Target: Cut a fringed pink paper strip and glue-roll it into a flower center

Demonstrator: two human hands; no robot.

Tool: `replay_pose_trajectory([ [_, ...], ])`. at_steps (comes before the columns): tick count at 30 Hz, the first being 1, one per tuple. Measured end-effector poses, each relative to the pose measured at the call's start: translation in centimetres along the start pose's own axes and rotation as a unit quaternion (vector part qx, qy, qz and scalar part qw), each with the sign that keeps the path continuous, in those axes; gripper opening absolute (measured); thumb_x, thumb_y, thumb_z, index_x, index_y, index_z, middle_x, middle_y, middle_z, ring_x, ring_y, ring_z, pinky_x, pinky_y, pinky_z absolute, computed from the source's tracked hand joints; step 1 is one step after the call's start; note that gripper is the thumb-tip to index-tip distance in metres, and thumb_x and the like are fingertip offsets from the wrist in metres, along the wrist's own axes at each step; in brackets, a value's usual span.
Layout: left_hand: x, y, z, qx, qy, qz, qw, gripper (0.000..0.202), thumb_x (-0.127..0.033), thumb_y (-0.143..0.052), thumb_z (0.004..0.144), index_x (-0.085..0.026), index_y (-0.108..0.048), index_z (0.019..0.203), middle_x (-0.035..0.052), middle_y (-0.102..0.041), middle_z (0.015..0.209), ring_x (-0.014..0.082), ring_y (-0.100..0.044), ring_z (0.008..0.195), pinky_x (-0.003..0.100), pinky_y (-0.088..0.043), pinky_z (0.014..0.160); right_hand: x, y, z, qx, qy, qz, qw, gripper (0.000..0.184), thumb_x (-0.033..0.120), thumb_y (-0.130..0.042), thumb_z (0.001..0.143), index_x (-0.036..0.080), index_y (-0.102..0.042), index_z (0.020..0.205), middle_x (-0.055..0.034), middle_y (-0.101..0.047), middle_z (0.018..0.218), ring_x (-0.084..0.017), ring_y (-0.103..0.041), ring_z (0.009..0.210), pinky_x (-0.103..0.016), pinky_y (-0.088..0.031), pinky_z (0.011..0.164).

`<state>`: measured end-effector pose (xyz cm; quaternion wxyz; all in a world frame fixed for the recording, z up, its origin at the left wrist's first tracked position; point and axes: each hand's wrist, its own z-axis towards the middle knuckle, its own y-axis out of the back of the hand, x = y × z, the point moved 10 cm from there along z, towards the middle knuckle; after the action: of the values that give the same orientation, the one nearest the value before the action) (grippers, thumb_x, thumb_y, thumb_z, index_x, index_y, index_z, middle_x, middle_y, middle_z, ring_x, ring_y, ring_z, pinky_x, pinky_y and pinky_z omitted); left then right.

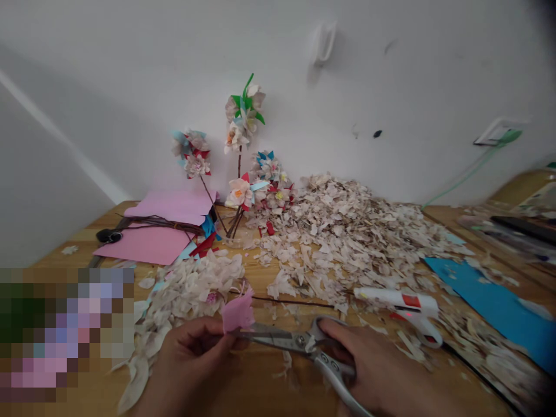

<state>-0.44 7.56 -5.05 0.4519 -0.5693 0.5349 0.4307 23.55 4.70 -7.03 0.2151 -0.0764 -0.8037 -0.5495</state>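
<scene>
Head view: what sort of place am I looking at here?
Probably a craft table against a wall: scissors in the right hand, what looks like a glue gun, and handmade-looking flowers on twig-like stems.

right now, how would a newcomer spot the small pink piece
On the wooden table, find the big pile of pale flakes. In front of it, the left hand pinches the small pink piece by the scissors. Unlike the larger pink sheets lying farther back, it's held.

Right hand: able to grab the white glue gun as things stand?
Probably not: the right hand is occupied by scissors. The way itself looks free, though: the white glue gun lies close by, just beyond that hand.
</scene>
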Motion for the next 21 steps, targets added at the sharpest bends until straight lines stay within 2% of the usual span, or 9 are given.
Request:
replay_pose_trajectory([
  [7, -0.06, 0.04, -0.12, -0.007, 0.007, 0.001, 1.000, 0.019, -0.037, -0.083, 0.040, -0.023, -0.073, 0.047, 0.0029, -0.073, 0.050, 0.0127, -0.064, 0.047, 0.013, -0.046, 0.045, -0.19, -0.23, 0.12, 0.003, -0.006, 0.001, 1.000, 0.062, 0.054, -0.080, 0.046, 0.029, -0.059, 0.099, -0.0045, -0.065, 0.095, -0.030, -0.058, 0.085, -0.034, -0.042, 0.069],
  [11, -0.16, -0.09, 0.01, -0.008, 0.006, 0.000, 1.000, 0.022, -0.040, -0.084, 0.040, -0.023, -0.073, 0.048, 0.0027, -0.073, 0.050, 0.0129, -0.063, 0.046, 0.015, -0.047, 0.045, -0.25, -0.22, 0.15, -0.002, -0.007, -0.002, 1.000, 0.064, 0.055, -0.080, 0.045, 0.029, -0.057, 0.098, -0.0028, -0.065, 0.090, -0.027, -0.058, 0.078, -0.032, -0.041, 0.063],
  [17, 0.10, 0.00, 0.03, -0.005, 0.014, 0.011, 1.000, 0.028, -0.044, -0.084, 0.037, -0.021, -0.073, 0.049, 0.0037, -0.073, 0.051, 0.0139, -0.064, 0.048, 0.015, -0.047, 0.046, 0.08, -0.20, 0.07, -0.006, 0.006, 0.007, 1.000, 0.053, 0.051, -0.081, 0.048, 0.028, -0.057, 0.089, 0.0000, -0.064, 0.085, -0.022, -0.057, 0.072, -0.028, -0.037, 0.059],
  [21, 0.56, 0.41, 0.18, -0.009, -0.007, 0.016, 1.000, 0.028, -0.044, -0.084, 0.041, -0.020, -0.072, 0.049, 0.0028, -0.072, 0.050, 0.0142, -0.063, 0.046, 0.017, -0.047, 0.044, -0.01, -0.28, 0.12, 0.004, 0.000, 0.008, 1.000, 0.050, 0.051, -0.079, 0.049, 0.027, -0.056, 0.087, -0.0009, -0.062, 0.085, -0.022, -0.056, 0.071, -0.027, -0.036, 0.058],
])
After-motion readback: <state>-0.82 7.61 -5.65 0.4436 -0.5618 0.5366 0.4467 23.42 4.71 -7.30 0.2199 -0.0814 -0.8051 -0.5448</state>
